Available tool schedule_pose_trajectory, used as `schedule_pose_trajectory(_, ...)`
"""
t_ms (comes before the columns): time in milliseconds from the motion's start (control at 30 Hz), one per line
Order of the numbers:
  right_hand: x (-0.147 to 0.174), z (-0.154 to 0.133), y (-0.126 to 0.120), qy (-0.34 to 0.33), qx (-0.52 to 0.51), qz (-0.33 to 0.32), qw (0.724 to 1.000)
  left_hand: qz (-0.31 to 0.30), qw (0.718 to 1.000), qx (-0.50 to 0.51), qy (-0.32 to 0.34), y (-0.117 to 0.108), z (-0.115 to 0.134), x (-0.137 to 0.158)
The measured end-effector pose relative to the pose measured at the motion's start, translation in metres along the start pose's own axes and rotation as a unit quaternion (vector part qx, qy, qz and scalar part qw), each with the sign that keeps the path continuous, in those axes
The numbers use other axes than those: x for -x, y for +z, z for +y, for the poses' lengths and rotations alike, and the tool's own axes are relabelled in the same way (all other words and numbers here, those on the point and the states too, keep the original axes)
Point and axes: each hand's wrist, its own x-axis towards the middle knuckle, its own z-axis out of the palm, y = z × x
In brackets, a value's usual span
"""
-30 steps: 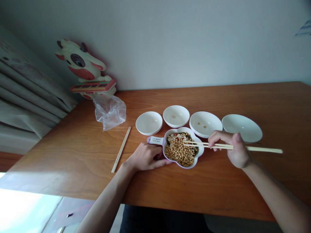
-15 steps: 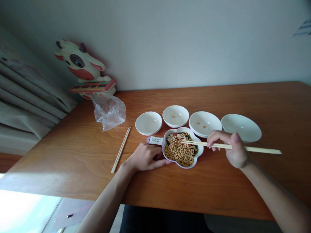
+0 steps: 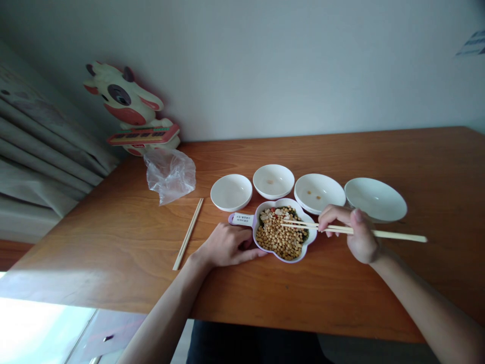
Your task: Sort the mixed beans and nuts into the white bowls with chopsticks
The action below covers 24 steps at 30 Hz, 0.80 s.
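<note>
On the surface (image 3: 265,296), the clover-shaped dish (image 3: 311,235) holds small beans and nuts (image 3: 282,240), and the left hand (image 3: 226,246) touches it at eight o'clock, perhaps for steadying, though we cannot tell if its fingers really grip. From three o'clock, the right hand (image 3: 359,235) has its fingers closed around chopsticks (image 3: 397,236) well behind the tips, which we suppose leaves the food visible. Four white bowls (image 3: 231,191) curve from ten to about two o'clock, likely for easy reach, and we see a second pair (image 3: 188,234) lying at nine.
</note>
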Motion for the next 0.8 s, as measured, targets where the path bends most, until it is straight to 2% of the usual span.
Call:
schedule_pose_trajectory(400,0.0005,-0.0006,0.0011,0.019,-0.003,0.004,1.000,-0.001,1.000,0.002,-0.001,-0.0003,0.0003,-0.0009)
schedule_pose_trajectory(800,-0.0003,-0.0023,0.0033,0.002,-0.014,0.014,1.000,-0.002,1.000,0.001,-0.002,-0.0004,0.0001,-0.0004)
